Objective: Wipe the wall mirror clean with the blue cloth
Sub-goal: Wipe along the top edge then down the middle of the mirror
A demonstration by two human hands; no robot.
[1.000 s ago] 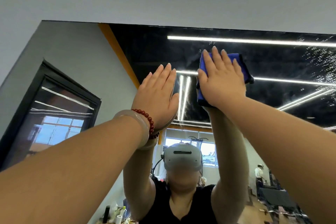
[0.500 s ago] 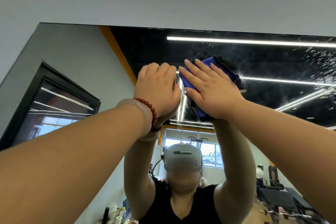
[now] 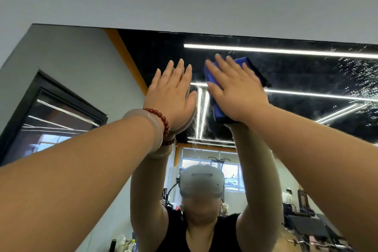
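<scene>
1. At centre frame the left hand [image 3: 171,96] is flat with straight fingers and holds nothing. It seems to lean on the glass just left of the cloth.
2. The right hand [image 3: 237,92], fingers straight and spread, presses the blue cloth [image 3: 217,111] against the wall mirror [image 3: 306,80] at upper centre.
3. The folded cloth's long axis runs from lower left to upper right under the palm.
4. Farther off, white speckles [image 3: 351,71] cover the upper right. The next sweep probably goes right, and the right hand is nearer.
</scene>
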